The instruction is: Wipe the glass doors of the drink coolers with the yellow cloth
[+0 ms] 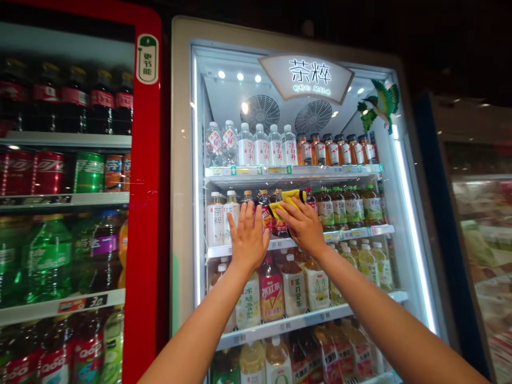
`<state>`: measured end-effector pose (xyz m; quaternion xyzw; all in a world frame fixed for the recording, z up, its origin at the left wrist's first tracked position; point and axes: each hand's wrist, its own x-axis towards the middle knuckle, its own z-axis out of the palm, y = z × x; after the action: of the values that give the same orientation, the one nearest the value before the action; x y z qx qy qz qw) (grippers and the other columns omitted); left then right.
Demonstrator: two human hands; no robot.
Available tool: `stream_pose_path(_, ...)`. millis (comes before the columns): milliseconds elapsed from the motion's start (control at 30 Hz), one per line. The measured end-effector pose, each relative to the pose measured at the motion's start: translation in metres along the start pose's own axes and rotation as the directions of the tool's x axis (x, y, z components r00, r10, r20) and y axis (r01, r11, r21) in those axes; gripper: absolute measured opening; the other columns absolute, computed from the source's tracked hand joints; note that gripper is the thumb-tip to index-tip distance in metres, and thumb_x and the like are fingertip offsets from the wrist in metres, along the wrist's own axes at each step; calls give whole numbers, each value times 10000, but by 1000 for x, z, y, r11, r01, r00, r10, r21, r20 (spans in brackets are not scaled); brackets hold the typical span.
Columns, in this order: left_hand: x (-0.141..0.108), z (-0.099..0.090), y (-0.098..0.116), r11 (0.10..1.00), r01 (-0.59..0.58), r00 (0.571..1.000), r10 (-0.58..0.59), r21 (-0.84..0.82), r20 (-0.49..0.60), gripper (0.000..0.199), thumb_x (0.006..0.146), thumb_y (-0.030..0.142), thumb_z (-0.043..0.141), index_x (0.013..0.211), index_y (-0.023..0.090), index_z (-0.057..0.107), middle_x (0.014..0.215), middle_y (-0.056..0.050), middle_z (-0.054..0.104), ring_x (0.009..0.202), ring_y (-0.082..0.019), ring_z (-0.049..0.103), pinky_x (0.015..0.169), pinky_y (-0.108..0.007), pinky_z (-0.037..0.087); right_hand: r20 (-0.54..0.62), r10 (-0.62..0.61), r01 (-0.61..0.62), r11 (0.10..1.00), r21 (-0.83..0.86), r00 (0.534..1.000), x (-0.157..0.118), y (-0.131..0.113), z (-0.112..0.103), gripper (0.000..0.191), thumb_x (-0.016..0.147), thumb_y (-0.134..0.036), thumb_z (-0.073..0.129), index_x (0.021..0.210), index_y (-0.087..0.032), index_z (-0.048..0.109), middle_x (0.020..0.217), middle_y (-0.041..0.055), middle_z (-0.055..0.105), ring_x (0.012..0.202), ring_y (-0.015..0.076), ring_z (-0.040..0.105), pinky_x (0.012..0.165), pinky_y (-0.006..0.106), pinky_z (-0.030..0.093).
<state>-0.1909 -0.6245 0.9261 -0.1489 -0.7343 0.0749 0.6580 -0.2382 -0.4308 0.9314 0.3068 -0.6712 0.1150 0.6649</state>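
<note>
A tall display fridge with a glass door (344, 205) stands in front of me, lit from inside. My left hand (248, 237) is raised at the glass with its fingers stretched out and nothing in it. To its right, my right hand (303, 224) holds a yellow cleaning cloth (294, 197) with a black edge up at the door, at the height of the second shelf. The cloth is partly bunched, and the hand hides some of it. Several tea bottles (327, 207) show through the glass around both hands.
On the left is a red-framed fridge (148, 160) with soda bottles (50, 248) and cans (48, 172). A beige frame (183, 160) borders the lit door, and a green bird-like decoration (380, 104) sits at its upper right. Another display case (480, 202) stands farther right.
</note>
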Motion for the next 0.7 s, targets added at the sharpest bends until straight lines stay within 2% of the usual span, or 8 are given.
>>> stream_pose_path(100,0,2,4,1000,-27,1000,27,-1,0,661,984,332,530,1584,133,336,1664,-202,306,1574,-329,221,1284,-630,37,-66,52,-53,998,-15,996,-6,27,-9,492,972,-150,493,1405,-353,608,1485,-7,603,1483,249,398,1180,458,351)
stream_pose_path(233,7,8,10,999,-43,999,43,3,-28,669,980,329,541,1583,125,335,1648,-212,335,1567,-331,243,1286,-625,35,-190,180,-187,982,-18,965,20,37,-3,512,960,-147,486,1428,-326,595,1482,16,605,1483,283,394,1168,503,362)
stream_pose_path(300,10,12,15,999,-44,998,44,-1,-39,670,980,315,538,1588,133,326,1643,-214,345,1567,-325,244,1287,-625,43,-165,132,-138,990,-26,977,20,34,0,518,962,-163,501,1444,-337,577,1498,10,590,1494,279,382,1178,505,349)
stream_pose_path(367,12,15,20,999,-48,998,48,-1,-41,659,980,302,532,1587,142,331,1638,-212,357,1567,-320,246,1288,-623,50,-82,2,-5,999,-31,997,5,36,-3,496,978,-185,515,1436,-363,579,1501,-8,588,1497,252,385,1194,481,337)
stream_pose_path(467,15,20,29,998,-58,998,58,1,-34,642,980,300,532,1578,148,354,1637,-206,362,1563,-319,258,1289,-617,41,16,-140,140,990,-26,990,-27,63,-17,468,995,-191,516,1416,-381,593,1481,-25,607,1489,222,407,1202,452,348)
stream_pose_path(533,18,22,35,997,-71,997,71,-9,-26,656,974,300,541,1585,165,345,1648,-188,351,1562,-310,265,1293,-607,22,-5,-94,93,995,-30,996,-35,89,-26,487,985,-170,514,1423,-368,591,1483,-11,605,1493,234,405,1202,470,361)
stream_pose_path(600,24,26,43,997,-80,997,80,-19,-24,678,967,298,549,1596,181,325,1655,-173,342,1563,-302,265,1293,-604,4,-78,19,-21,1000,-22,997,-28,110,-29,517,967,-151,509,1437,-355,581,1494,10,594,1508,258,382,1215,527,342)
stream_pose_path(700,33,32,58,996,-85,996,84,-23,-26,674,964,291,548,1593,184,333,1656,-169,343,1564,-304,261,1287,-619,1,-166,146,-144,989,22,975,-7,116,-23,535,965,-153,490,1461,-340,558,1509,29,577,1538,281,321,1229,616,287)
